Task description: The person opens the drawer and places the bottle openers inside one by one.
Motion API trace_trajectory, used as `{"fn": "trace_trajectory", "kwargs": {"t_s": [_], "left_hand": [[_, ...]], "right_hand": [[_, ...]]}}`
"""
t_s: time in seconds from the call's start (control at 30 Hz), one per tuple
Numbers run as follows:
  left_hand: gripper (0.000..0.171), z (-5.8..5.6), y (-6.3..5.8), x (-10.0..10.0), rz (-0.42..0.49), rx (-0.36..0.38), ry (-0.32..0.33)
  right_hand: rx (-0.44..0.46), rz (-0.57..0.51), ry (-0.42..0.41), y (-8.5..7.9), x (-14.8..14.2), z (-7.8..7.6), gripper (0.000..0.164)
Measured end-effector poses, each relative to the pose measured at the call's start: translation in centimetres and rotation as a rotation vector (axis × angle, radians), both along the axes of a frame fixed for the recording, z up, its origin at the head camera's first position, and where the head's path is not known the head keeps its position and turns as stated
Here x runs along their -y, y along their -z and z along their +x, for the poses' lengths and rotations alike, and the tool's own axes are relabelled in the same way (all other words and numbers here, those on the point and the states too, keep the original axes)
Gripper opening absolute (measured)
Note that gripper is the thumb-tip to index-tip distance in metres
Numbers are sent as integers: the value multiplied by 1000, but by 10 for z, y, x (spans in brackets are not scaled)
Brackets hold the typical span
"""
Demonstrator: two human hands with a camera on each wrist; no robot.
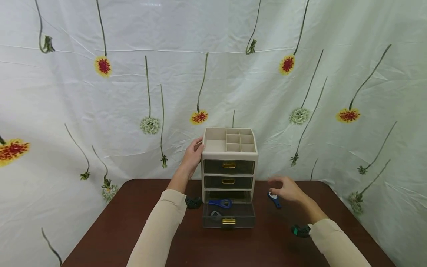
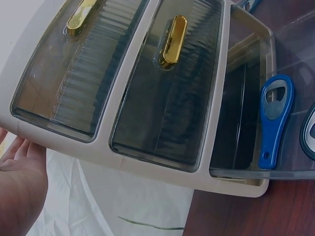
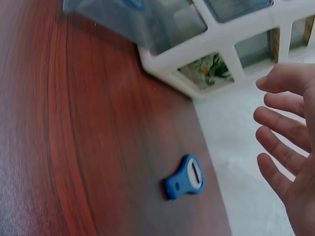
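Note:
A cream drawer organizer (image 1: 230, 155) stands on the dark red table, its bottom drawer (image 1: 240, 221) pulled out. My left hand (image 1: 192, 155) rests against the organizer's upper left side; in the left wrist view its fingers reach behind the edge. In the drawer lie a blue bottle opener (image 2: 275, 115) and a smaller dark-rimmed opener-like piece (image 2: 309, 130), partly cut off. To the right of the organizer, another blue bottle opener (image 3: 187, 178) lies on the table. My right hand (image 1: 286, 188) hovers near it, fingers loosely bent and apart, holding nothing.
Two upper drawers with gold handles (image 1: 229, 165) are closed. The organizer's top has a divided tray (image 1: 215, 144). Behind the table (image 1: 140, 218) hangs a white cloth (image 1: 233, 85) printed with flowers. Dark bands (image 1: 300, 231) sit on both wrists.

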State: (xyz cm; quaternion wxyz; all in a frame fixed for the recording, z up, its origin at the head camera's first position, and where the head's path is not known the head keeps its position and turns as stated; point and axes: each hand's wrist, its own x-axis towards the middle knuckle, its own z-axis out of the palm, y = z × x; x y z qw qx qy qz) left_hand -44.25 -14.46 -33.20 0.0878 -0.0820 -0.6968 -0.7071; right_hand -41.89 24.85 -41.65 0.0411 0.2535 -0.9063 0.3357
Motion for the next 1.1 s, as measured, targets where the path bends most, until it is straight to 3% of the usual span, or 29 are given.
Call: {"fn": "trace_trajectory", "kwargs": {"t_s": [0.2, 0.5, 0.67, 0.8, 1.1], "left_hand": [[48, 1, -2, 0, -7, -2, -2], [47, 4, -3, 0, -1, 4, 16], [47, 3, -1, 2, -6, 14, 9], [48, 4, -1, 2, -9, 8, 21], [48, 5, -2, 2, -16, 5, 9]], "right_hand": [[19, -10, 57, 17, -6, -6, 32], [68, -32, 213, 60, -8, -9, 44], [99, -40, 244, 77, -6, -10, 52], [96, -20, 273, 82, -3, -12, 54], [128, 10, 383, 74, 5, -17, 48]]}}
